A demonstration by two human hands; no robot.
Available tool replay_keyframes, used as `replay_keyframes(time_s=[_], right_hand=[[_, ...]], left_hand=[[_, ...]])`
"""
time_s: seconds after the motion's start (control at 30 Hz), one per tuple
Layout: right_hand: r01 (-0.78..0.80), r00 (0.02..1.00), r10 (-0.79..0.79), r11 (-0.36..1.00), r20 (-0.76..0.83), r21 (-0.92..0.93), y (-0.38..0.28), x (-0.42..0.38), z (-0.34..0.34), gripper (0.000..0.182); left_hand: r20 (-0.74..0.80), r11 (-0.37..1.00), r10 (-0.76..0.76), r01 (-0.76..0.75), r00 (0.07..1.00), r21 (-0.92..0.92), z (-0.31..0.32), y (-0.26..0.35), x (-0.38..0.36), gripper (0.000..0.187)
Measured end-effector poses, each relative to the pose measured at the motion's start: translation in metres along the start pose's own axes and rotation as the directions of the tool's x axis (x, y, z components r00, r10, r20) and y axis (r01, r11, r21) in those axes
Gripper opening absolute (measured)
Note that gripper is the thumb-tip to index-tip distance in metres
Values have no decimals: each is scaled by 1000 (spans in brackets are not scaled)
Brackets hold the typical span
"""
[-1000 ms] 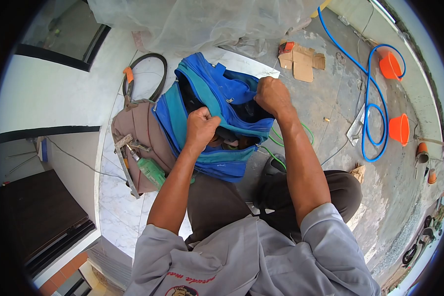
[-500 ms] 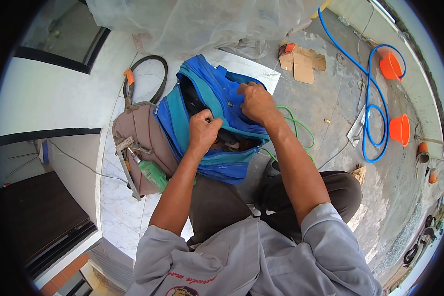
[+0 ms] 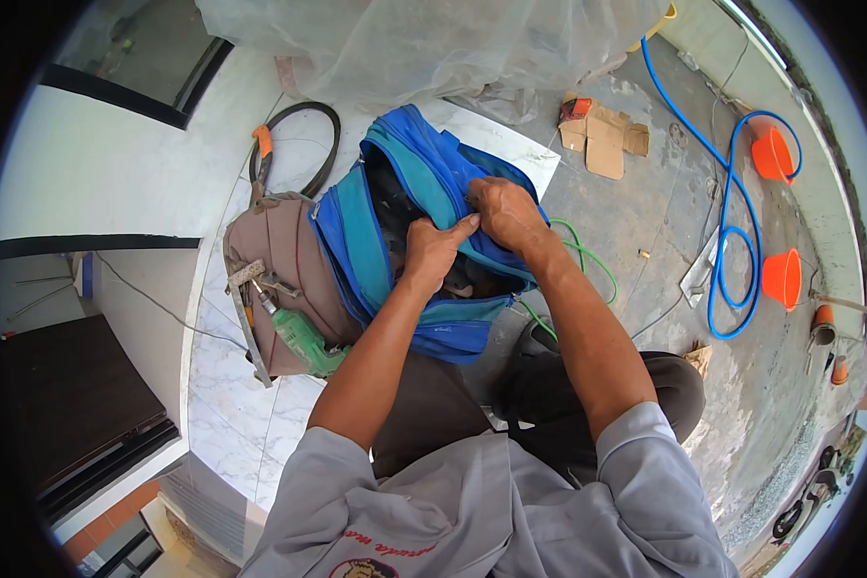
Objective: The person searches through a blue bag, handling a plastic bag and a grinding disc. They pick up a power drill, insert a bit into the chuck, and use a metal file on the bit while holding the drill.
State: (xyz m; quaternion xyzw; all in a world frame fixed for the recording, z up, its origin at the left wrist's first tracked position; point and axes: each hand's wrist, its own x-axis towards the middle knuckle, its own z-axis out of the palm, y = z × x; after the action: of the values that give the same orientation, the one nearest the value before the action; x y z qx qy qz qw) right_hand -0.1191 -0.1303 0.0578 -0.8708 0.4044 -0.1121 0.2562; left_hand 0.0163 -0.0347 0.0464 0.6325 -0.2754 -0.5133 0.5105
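Note:
A blue and teal bag (image 3: 345, 223) lies unzipped in front of my knees, with dark contents showing inside. My left hand (image 3: 433, 252) is closed at the edge of its opening, thumb stretched toward the other hand. Close beside it, my right hand (image 3: 508, 214) is curled shut on the blue fabric of the bag's flap. The fingertips of both hands are partly hidden, so a zip pull between them cannot be made out. Against the bag's left side rests a brownish bag (image 3: 277, 246), and a green power drill (image 3: 303, 339) lies by its lower edge.
A black cable loop with an orange piece (image 3: 263, 143) lies behind the bags. Torn cardboard (image 3: 604, 142), a blue hose (image 3: 727, 193), orange buckets (image 3: 781, 279) and a trowel (image 3: 700, 270) are on the right. Plastic sheeting (image 3: 433, 48) hangs at the back. A green cord (image 3: 597, 265) runs beside the bag.
My left hand has moved right along the bag's opening, and its thumb now reaches my right hand. The right hand stays on the flap. The view has shifted slightly.

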Motion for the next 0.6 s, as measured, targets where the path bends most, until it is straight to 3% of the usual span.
replay_keyframes(time_s=[0.1,0.17,0.27,0.43,0.47,0.53,0.57,0.6], right_hand=[[197,979,-202,975,-35,-105,5,7,-16,13],[319,946,-326,927,-1,-196,-1,12,-26,14],[379,918,-395,903,-41,-202,3,19,-21,14],[328,935,-345,930,-83,-166,-5,33,-16,10],[307,942,-322,940,-93,-152,-4,32,-19,10],[232,966,-244,963,-82,-133,-2,30,-31,10],[190,976,-201,974,-80,-126,1,28,-36,10],[127,988,-126,992,-86,3,6,27,-38,10]], left_hand=[[-24,995,42,-39,999,96,-4,-14,8,17],[-34,999,48,-47,998,17,-3,-23,10,12],[-21,997,60,-61,998,-54,-4,-21,9,10],[-10,996,81,-81,997,-25,-7,-5,6,15],[-37,978,70,-61,997,200,-10,-1,-1,19],[-83,798,77,-12,994,602,-14,41,-21,28],[-59,770,218,-134,974,623,-11,50,-21,30],[-31,726,349,-249,937,641,-10,55,-22,32]])
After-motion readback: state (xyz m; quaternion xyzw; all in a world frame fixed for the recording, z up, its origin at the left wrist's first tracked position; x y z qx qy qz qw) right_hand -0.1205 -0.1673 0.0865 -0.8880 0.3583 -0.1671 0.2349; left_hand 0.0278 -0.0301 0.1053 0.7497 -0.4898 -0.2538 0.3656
